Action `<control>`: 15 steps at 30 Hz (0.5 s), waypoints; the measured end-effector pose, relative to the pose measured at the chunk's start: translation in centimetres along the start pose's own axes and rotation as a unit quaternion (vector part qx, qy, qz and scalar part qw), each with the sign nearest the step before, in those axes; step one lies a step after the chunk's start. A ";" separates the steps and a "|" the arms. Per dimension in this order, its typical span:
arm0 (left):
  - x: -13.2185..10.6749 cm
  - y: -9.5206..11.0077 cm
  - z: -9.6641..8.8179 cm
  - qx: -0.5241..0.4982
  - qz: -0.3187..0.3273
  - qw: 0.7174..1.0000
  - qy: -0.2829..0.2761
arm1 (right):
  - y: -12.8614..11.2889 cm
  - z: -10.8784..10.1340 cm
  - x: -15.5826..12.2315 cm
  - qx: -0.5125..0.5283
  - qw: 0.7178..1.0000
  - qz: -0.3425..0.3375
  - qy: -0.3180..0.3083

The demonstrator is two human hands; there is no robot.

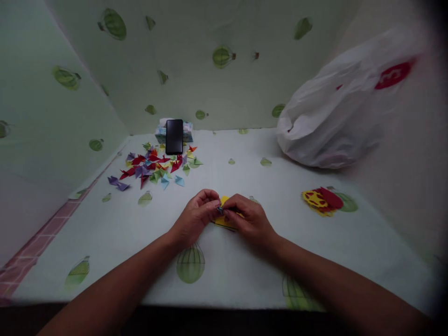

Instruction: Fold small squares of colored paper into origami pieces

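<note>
Near the middle of the table, my left hand [199,215] and my right hand [249,217] meet, fingertips pinched together. Between them is a small bluish piece [220,210], too small and too covered by the fingers to name exactly. Yellow paper pieces [224,224] lie on the table just under both hands, partly hidden by them. Beyond my left hand spreads a loose pile of folded paper cranes [154,164] in red, purple, green, yellow and blue.
A black phone [174,136] leans against a tissue box [188,132] behind the cranes. At the right lie yellow cutouts [316,199] with a red piece [332,198]. A large white plastic bag [322,121] stands at the back right. Patterned covering [224,177] spreads over the table.
</note>
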State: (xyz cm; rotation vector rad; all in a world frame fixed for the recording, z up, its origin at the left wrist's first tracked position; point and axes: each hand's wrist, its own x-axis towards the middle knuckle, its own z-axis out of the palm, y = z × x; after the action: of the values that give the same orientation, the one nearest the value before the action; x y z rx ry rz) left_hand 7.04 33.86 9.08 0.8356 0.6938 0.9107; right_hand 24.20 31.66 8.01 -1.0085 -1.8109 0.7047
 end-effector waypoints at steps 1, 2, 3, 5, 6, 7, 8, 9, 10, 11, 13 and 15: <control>0.0 -0.1 -0.1 0.004 0.001 1.000 -0.001 | 0.0 0.0 0.0 0.002 1.000 0.003 0.000; -0.1 -0.1 -0.2 0.010 0.002 1.000 -0.002 | 0.0 0.0 0.0 0.004 1.000 0.008 0.000; -0.1 -0.1 -0.2 0.016 0.002 1.000 -0.002 | 0.0 0.0 0.0 0.005 1.000 0.013 0.000; -0.2 -0.1 -0.3 0.025 0.001 1.000 -0.003 | -0.1 0.0 0.0 0.005 1.000 0.024 0.001; -0.3 -0.1 -0.4 0.029 -0.001 1.000 -0.003 | -0.1 0.0 0.0 0.004 1.000 0.028 0.002; -0.3 0.0 -0.4 0.033 -0.002 0.999 -0.003 | -0.1 -0.1 0.0 0.004 0.999 0.033 0.002; -0.4 0.1 -0.4 0.036 -0.002 0.999 -0.001 | -0.1 -0.1 0.0 0.004 0.999 0.036 0.003; -0.4 0.1 -0.5 0.040 -0.001 0.999 0.000 | -0.1 -0.1 0.0 0.005 0.999 0.037 0.005; -0.4 0.1 -0.5 0.042 0.000 0.999 0.001 | -0.1 -0.1 0.0 0.007 0.999 0.036 0.004; -0.4 0.2 -0.5 0.045 0.002 0.999 0.002 | 0.0 -0.1 0.0 0.010 0.999 0.035 0.002; -0.5 0.1 -0.6 0.055 0.004 0.998 0.005 | 0.1 -0.1 -0.1 0.016 0.999 0.032 -0.004; -0.5 0.0 -0.6 0.075 0.013 0.997 0.013 | 0.1 -0.1 -0.1 0.017 0.999 0.032 -0.009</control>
State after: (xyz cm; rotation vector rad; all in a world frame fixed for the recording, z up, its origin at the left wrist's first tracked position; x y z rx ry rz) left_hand 6.29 33.62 8.85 0.9684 0.7829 0.9030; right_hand 24.32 31.64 7.87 -1.0456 -1.7828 0.7826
